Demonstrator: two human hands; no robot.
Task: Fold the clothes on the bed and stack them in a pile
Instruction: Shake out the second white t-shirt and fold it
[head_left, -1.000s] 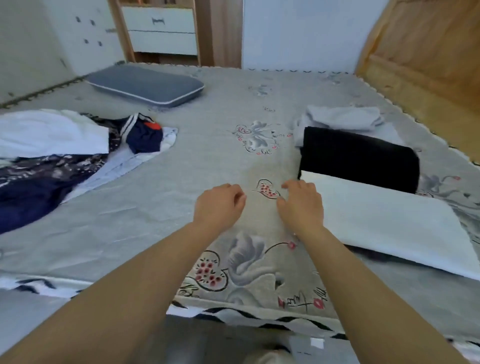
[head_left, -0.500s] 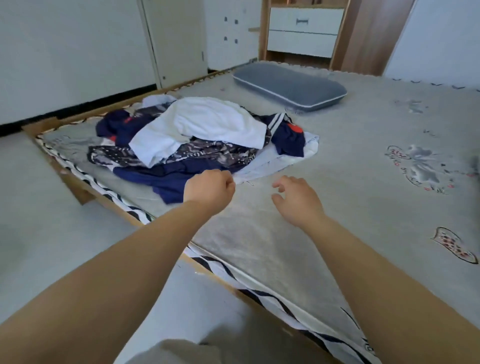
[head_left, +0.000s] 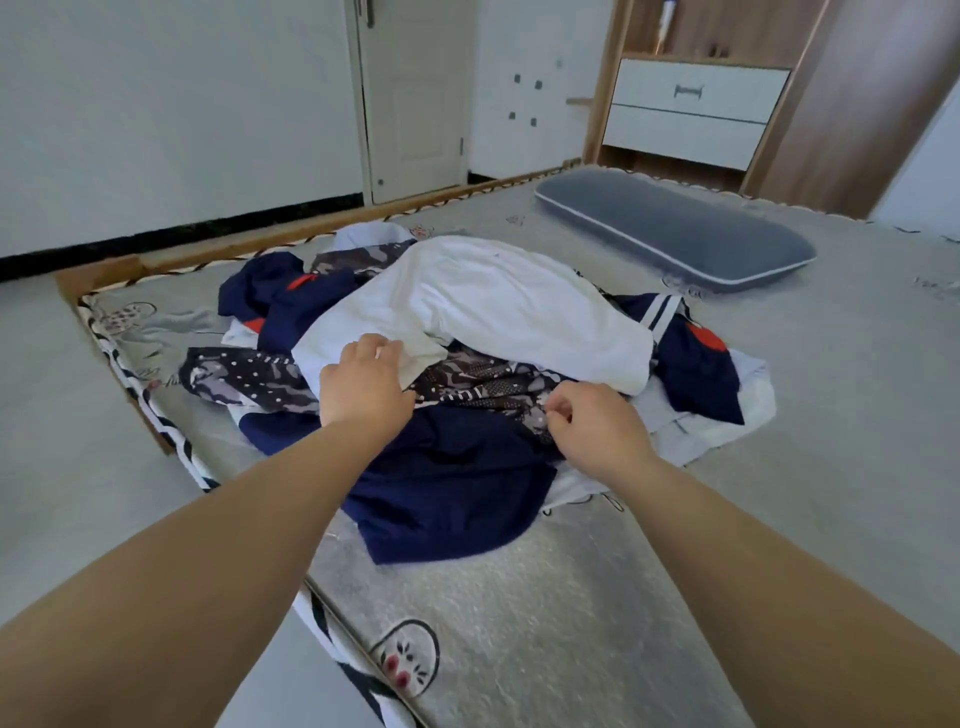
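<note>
Low wooden bed frame (head_left: 111, 270) on a pale grey floor (head_left: 67, 467). Grey mattress cover (head_left: 831, 415) printed with flowers, black-and-white trim along its edge. Grey pillow (head_left: 675, 228) with white piping lies flat toward the far side. White walls (head_left: 156, 104) with a black skirting strip (head_left: 182, 231). White panelled door (head_left: 415, 93), closed, in the far wall. Wooden unit (head_left: 831, 104) at far right holds two white drawers (head_left: 696, 109). Even daylight, soft shadows
</note>
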